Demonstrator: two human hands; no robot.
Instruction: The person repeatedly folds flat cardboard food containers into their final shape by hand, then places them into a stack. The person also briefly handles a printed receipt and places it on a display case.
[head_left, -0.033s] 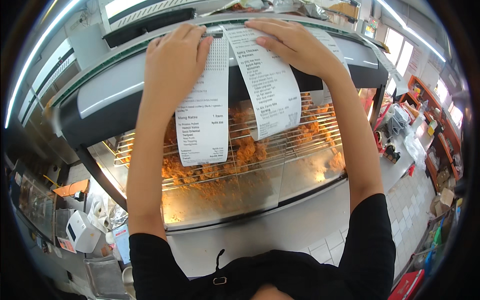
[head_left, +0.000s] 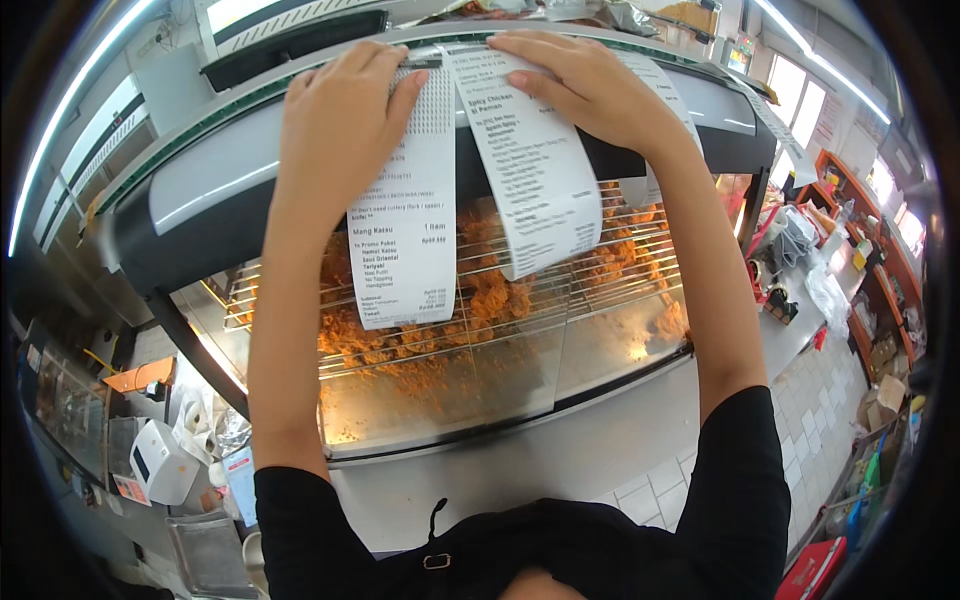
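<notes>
Head view: the left hand [head_left: 340, 110] and right hand [head_left: 585, 85] press flat, fingers spread, on two long white receipts [head_left: 405, 230] (printed black). They hang over a glass warmer [head_left: 500, 390], seemingly holding fried chicken [head_left: 490, 295].

The right hand [head_left: 590, 85] hides the third receipt's [head_left: 655, 130] middle.

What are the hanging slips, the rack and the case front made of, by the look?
Left slip and right slip: thin matte white paper, curling and printed.
Rack: bare metal wire, likely steel; shiny parallel rods.
Case front: probably glass or clear plastic; see-through, with glare.
</notes>
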